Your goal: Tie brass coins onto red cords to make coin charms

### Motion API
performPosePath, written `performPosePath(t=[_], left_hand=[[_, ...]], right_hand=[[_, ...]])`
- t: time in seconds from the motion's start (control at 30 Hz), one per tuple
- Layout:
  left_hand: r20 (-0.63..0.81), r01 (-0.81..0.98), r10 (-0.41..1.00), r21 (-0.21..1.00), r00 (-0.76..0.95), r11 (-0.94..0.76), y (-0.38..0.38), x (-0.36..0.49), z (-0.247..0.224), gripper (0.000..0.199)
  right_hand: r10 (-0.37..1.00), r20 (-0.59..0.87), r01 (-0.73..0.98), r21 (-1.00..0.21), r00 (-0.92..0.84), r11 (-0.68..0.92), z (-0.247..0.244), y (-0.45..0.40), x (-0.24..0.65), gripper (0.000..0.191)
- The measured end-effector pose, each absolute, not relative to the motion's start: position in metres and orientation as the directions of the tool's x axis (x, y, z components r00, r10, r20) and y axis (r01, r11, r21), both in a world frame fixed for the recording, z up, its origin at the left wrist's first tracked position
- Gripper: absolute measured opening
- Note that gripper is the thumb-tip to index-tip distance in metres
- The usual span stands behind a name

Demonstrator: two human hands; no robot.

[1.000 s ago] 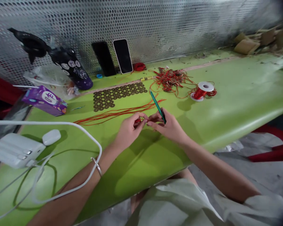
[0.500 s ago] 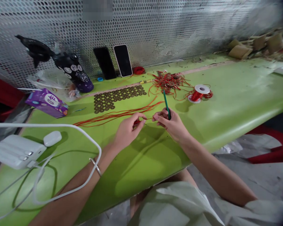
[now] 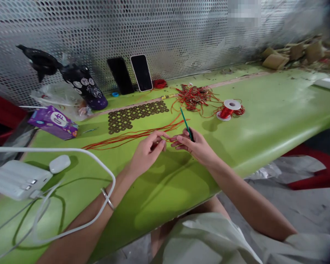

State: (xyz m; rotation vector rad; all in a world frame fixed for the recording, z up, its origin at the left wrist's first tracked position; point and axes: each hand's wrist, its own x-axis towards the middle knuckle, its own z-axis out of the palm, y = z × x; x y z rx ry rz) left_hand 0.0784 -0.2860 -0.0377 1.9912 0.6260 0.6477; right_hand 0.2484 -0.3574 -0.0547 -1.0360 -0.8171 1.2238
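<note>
Over the green table (image 3: pixel 159 194), my left hand (image 3: pixel 148 148) has its fingers pinched on a red cord, mostly hidden by the fingers. My right hand (image 3: pixel 192 143) holds a green pointed tool (image 3: pixel 186 123) upright against the palm, and its fingertips touch the cord close to the left fingertips. Long red cords (image 3: pixel 126 138) lie just behind my left hand. Farther back are rows of brown coins (image 3: pixel 121 119), a tangled heap of red cords and coins (image 3: pixel 194 96), and a white spool of red cord (image 3: pixel 228 110).
Two phones (image 3: pixel 142 73) lean on the perforated metal panel (image 3: pixel 178 36). At left stand a dark bottle (image 3: pixel 89 90) and a purple box (image 3: pixel 55 123). A power bank (image 3: pixel 19 179) and white cable (image 3: pixel 110 168) lie near my left arm.
My right hand has come closer to my left, and the green tool's tip has tilted further left. The whole view has shifted slightly.
</note>
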Motion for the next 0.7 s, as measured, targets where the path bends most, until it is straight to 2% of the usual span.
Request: performPosePath(t=[0.13, 0.3, 0.47, 0.7], left_hand=[[0.194, 0.258, 0.61, 0.778, 0.768, -0.572, -0.2867, 0.0762, -0.0346, 0.015], [0.199, 0.339, 0.579, 0.646, 0.79, -0.684, -0.2853, 0.0754, -0.0344, 0.015], [0.206, 0.297, 0.569, 0.686, 0.796, -0.665, -0.2861, 0.0794, -0.0382, 0.017], [0.157, 0.344, 0.652, 0.745, 0.742, -0.571, -0.2922, 0.0825, -0.0364, 0.018]], right_hand=[[0.97, -0.047, -0.312, -0.95, 0.239, 0.03, -0.0552, -0.3561, 0.2479, 0.049], [0.949, 0.017, -0.194, -0.978, 0.316, 0.082, -0.0587, -0.355, 0.2502, 0.053], [0.945, 0.12, -0.095, -0.983, 0.305, 0.155, -0.0599, -0.3569, 0.2491, 0.049], [0.937, 0.245, 0.063, -0.97, 0.248, 0.237, -0.0578, -0.3627, 0.2472, 0.039]])
